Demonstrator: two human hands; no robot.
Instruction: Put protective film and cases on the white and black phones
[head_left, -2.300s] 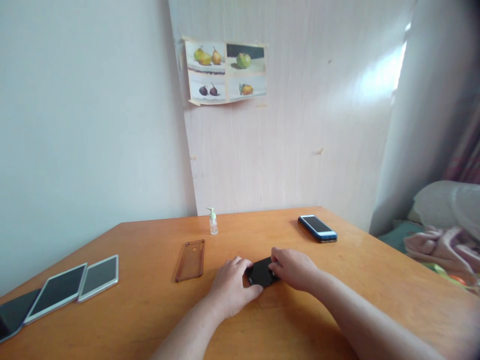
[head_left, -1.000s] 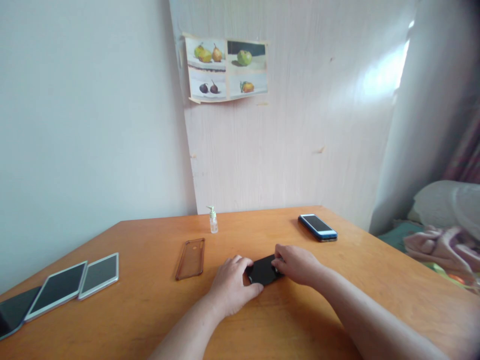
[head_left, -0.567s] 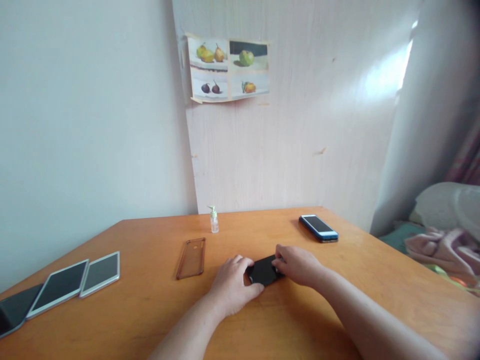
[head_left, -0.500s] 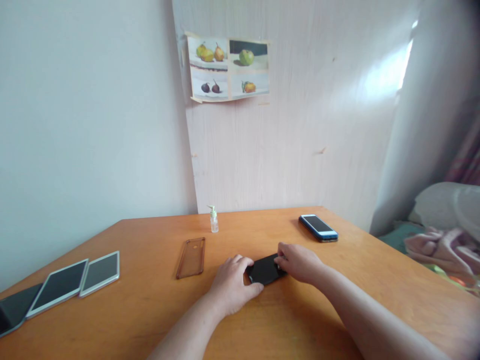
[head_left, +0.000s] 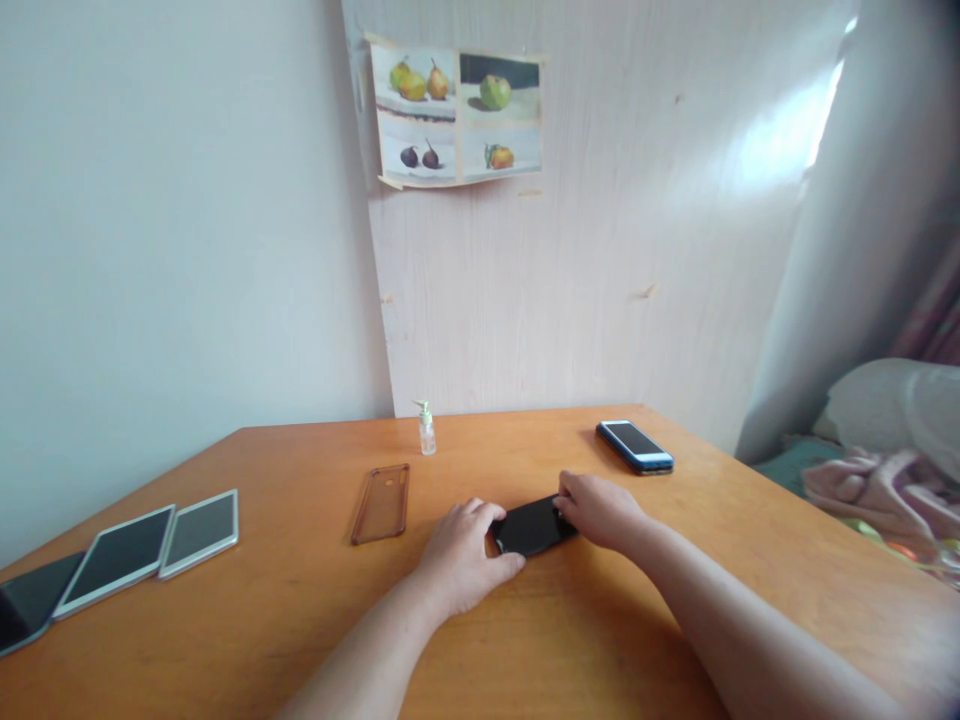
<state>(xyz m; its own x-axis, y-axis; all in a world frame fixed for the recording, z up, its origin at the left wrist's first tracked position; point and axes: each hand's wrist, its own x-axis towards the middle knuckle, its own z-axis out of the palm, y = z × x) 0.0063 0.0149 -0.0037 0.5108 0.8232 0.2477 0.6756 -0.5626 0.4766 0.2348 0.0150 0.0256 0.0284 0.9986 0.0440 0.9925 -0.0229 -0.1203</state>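
A black phone (head_left: 534,524) lies flat on the orange wooden table (head_left: 300,620), held at both ends. My left hand (head_left: 459,558) curls around its near left end, thumb against the front edge. My right hand (head_left: 598,508) grips its far right end with bent fingers pressed on the corner. A brownish transparent phone case (head_left: 382,502) rests on the table to the left of my left hand.
A blue-cased phone (head_left: 634,446) lies at the table's far right. A small pump bottle (head_left: 426,428) stands near the wall. Three devices (head_left: 120,558) lie in a row at the left edge. Bedding (head_left: 877,440) is beyond the table's right side.
My right hand has slid rightward along the black phone, so more of its dark face shows. The camera has tilted slightly; my left hand keeps its place.
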